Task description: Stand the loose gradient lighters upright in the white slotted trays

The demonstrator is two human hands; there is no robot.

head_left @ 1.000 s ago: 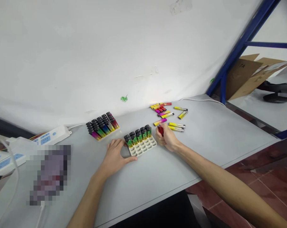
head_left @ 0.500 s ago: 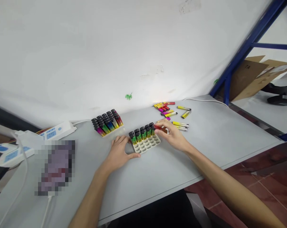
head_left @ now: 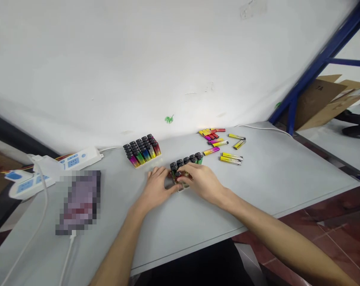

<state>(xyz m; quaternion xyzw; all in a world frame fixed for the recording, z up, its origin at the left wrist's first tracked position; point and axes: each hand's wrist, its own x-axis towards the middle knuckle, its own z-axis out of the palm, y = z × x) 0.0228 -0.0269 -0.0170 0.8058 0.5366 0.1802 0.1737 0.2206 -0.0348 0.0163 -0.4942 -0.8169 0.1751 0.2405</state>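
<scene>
A pale tray with holes point(head_left: 181, 190) stands in front of me, its back rows filled with upright black-topped lighters point(head_left: 199, 158). My left hand point(head_left: 157, 186) grips the tray's left corner, thumb at the front edge and fingers along the side. Over the tray's front left part, my right hand point(head_left: 206, 183) pinches a red lighter point(head_left: 178, 177) with a black top, held upright. Its lower end and much of the tray are hidden behind my fingers. To the back left, a second tray point(head_left: 150, 163) is packed with rows of multicoloured lighters point(head_left: 142, 151).
Loose lighters lie to the right: a yellow and purple one point(head_left: 211, 151), yellow and silver ones point(head_left: 231, 159), and a pile point(head_left: 211, 133) by the wall. Power strips point(head_left: 78, 159) and a blurred-out dark object with a cable point(head_left: 78, 202) are at left. A blue frame point(head_left: 305, 79) rises at right.
My right hand has moved left with the red lighter, from the tray's right end to its front left part. My left hand stays at the tray. The view has shifted slightly.
</scene>
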